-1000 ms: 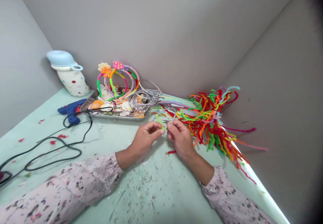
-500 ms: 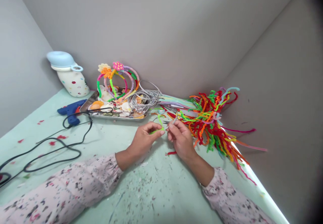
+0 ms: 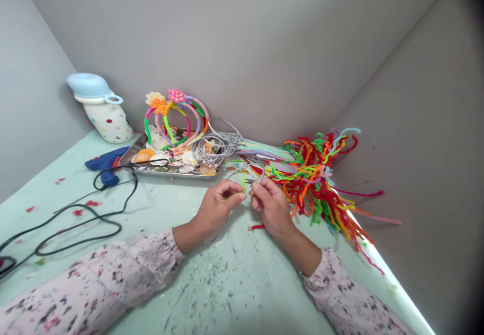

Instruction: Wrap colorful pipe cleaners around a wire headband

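My left hand (image 3: 220, 204) is closed in a pinch on a short lime-green pipe cleaner (image 3: 243, 182), which sticks up from the fingertips. Just to its right, my right hand (image 3: 273, 205) is closed around a piece of grey wire (image 3: 262, 174) that arcs up from the fingers. A dark pointed tip (image 3: 248, 181) juts leftward from the right fingers towards the pipe cleaner; its kind is too small to tell. The fingertips of both hands are close together, a narrow gap between them, above the pale green table (image 3: 227, 284).
Behind, a metal tray (image 3: 181, 175) holds shells, wrapped headbands (image 3: 207, 111) and a grey wire coil (image 3: 223, 148). Left are a blue glue gun (image 3: 106, 163), its black cord (image 3: 113, 217) and a bottle (image 3: 109, 121). A pipe-cleaner heap (image 3: 321, 174) lies right, against the wall.
The lime-green pipe cleaner now stands more upright and shows less beside the left fingertips. Both hands stay in nearly the same place; the view has shifted slightly.
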{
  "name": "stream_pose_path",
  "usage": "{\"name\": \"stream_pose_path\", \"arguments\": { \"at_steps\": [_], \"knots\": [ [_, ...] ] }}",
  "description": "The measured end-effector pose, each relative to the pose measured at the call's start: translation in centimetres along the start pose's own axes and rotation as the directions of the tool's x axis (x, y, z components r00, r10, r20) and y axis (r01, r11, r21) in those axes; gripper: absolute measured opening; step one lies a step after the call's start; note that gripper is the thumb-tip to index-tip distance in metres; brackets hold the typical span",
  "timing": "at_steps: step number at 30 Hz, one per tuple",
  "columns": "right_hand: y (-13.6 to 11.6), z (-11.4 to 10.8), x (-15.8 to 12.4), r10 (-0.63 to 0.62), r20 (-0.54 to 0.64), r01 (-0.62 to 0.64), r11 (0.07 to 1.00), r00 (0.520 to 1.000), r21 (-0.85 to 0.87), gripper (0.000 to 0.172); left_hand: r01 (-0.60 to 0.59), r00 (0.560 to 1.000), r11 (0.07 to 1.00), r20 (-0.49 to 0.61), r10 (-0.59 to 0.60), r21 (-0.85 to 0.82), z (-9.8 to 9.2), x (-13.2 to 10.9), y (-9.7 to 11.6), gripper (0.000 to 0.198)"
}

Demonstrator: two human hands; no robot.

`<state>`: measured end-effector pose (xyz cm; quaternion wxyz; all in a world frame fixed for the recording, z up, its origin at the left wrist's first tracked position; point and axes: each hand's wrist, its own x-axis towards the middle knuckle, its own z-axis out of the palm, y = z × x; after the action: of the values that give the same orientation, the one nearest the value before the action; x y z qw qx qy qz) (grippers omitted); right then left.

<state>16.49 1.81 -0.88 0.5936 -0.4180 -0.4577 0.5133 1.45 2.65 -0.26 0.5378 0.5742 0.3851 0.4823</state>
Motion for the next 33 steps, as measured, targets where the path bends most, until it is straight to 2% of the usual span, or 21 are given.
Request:
{"name": "stream_pose_path", "arguments": {
  "at_steps": [8, 20, 25, 29, 33],
  "knots": [
    [-0.02, -0.01, -0.02, 0.0, -0.002, 0.0, 1.0, 1.0, 0.027, 0.021, -0.009, 0.999, 1.0, -0.051, 0.01, 0.004, 0.12, 0.05, -0.15, 0.02],
    [-0.02, -0.06, 0.03, 0.017, 0.016, -0.018, 0.999, 1.0, 0.051, 0.022, -0.028, 0.999, 0.999, -0.013, 0.029, 0.042, 0.0, 0.01, 0.23, 0.015],
    [-0.05, -0.08, 0.06, 0.009, 0.003, -0.009, 0.999, 1.0, 0.032, 0.02, -0.023, 1.0, 1.0, -0.004, 0.023, -0.011, 0.14, -0.07, 0.11, 0.016],
    [-0.03, -0.12, 0.03, -0.022, -0.014, 0.022, 0.999, 1.0, 0.031, 0.019, 0.025, 0.999, 0.996, 0.04, -0.022, -0.088, 0.13, -0.15, 0.32, 0.02],
    [-0.07, -0.11, -0.12, -0.011, 0.041, 0.01, 1.0, 0.999, 0.018, 0.018, 0.075, 0.996, 0.992, 0.061, -0.069, -0.1, 0.0, 0.08, 0.43, 0.029]
  ]
}}
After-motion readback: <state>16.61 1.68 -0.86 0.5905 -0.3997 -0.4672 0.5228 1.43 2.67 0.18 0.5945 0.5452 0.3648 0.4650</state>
